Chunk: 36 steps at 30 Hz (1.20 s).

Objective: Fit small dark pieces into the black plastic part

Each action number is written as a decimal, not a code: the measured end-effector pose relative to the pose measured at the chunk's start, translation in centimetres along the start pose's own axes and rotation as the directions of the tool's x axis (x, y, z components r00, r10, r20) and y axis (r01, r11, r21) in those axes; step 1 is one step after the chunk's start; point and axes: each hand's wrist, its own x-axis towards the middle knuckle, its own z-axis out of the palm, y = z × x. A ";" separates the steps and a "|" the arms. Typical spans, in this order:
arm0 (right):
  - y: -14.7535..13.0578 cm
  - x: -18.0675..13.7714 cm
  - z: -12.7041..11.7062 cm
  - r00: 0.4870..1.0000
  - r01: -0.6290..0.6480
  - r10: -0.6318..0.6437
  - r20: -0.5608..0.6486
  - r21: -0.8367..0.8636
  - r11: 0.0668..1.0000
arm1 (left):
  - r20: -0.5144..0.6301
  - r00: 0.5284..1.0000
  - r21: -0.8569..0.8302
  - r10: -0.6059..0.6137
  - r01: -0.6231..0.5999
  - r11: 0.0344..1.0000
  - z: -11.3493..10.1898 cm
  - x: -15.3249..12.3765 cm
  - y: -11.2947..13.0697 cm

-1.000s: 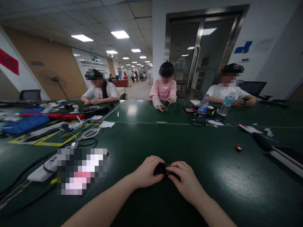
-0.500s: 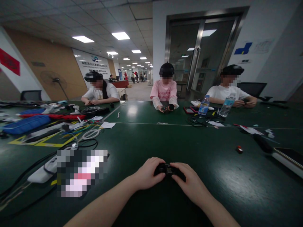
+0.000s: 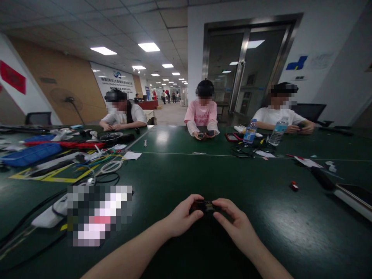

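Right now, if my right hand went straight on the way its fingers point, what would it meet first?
Your right hand would first meet the small black object at its fingertips; whether they already touch is hard to tell. Beyond that, probably your left hand.

On the left of the green counter [image 3: 171, 174], a blue tray [image 3: 31, 154] is sitting beyond a white power strip [image 3: 49, 213], and a coiled white cable [image 3: 112, 166] is lying near a sheet of paper [image 3: 132, 155]. A small wrench [image 3: 145, 143] is resting farther back. To the right, two plastic bottles [image 3: 250, 131] are standing beside tangled black cables [image 3: 242, 150], while a small red object [image 3: 294, 186] is lying nearer. Across the counter, a person in pink [image 3: 201, 112] is sitting between two people in white [image 3: 136, 113]; overhead, ceiling lights [image 3: 149, 47] are glowing.
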 end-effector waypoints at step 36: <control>1.1 -0.2 0.4 0.999 -0.036 0.035 -0.037 -0.034 0.999 | -0.060 0.998 -0.043 0.021 -0.024 0.999 0.4 -0.1 -0.5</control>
